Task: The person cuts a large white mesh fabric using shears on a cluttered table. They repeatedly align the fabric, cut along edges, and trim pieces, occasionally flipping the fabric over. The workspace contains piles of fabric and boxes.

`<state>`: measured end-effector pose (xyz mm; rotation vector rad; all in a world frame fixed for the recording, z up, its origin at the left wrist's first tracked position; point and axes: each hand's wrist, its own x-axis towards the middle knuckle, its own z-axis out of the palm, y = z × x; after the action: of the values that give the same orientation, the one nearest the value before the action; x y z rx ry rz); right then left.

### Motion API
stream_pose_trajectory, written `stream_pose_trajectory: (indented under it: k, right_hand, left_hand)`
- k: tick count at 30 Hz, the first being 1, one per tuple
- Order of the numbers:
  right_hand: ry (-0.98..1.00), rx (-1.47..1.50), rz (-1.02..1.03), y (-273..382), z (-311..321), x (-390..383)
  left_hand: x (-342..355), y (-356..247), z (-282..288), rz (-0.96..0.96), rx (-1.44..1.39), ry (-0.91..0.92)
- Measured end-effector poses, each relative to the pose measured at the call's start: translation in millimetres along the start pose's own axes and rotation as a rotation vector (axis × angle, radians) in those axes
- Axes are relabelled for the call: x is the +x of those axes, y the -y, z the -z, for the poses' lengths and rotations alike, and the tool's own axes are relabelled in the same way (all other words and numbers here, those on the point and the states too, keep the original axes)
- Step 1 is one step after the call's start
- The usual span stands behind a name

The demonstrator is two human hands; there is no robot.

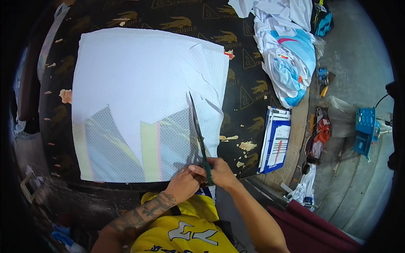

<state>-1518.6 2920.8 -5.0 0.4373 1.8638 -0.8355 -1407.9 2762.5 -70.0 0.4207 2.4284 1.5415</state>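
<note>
A white mesh fabric sheet [122,71] lies spread on the dark table, with grey and yellow panels showing along its near side. Its right part is cut and creased. Long dark scissors [197,126] with a green handle lie over this right part, blades pointing away from me. My right hand [221,173] is closed round the scissors' handle at the fabric's near right corner. Right beside it, my left hand [185,184] has curled fingers at the near edge, its thumb close to the handle. What those fingers hold is hidden.
The black table [240,139] has gold prints and chipped patches. White and light-blue garments [287,55] are heaped at its far right, above a blue-edged pad of papers [275,141]. A blue plastic basket [365,130] stands farther right on the grey floor, past orange and white scraps.
</note>
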Motion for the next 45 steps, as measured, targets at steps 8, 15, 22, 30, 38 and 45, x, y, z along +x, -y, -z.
stream_pose_trajectory:
  k: [8,15,22,30,38,45]
  right_hand:
    - [0.219,-0.176,-0.027,34.7,97.6,-32.0]
    - [0.430,-1.125,0.345,111.8,220.6,50.9]
    - [0.628,-1.410,0.642,224.2,215.4,124.1]
    - [0.718,-1.500,0.601,255.6,197.4,144.6]
    - [0.537,-1.618,0.370,251.6,188.0,129.4]
    - [0.625,-1.508,0.521,243.9,155.4,126.0]
  left_hand:
    - [18.0,-17.3,10.5,0.077,-0.013,-0.247]
    - [75.2,-3.8,13.0,0.312,0.479,-0.675]
    - [77.1,2.3,-6.9,0.363,0.804,-0.589]
    - [81.2,1.5,-7.7,0.371,0.787,-0.584]
    - [78.6,-0.5,-4.0,0.360,0.726,-0.582]
    - [78.8,0.0,-4.8,0.335,0.726,-0.635]
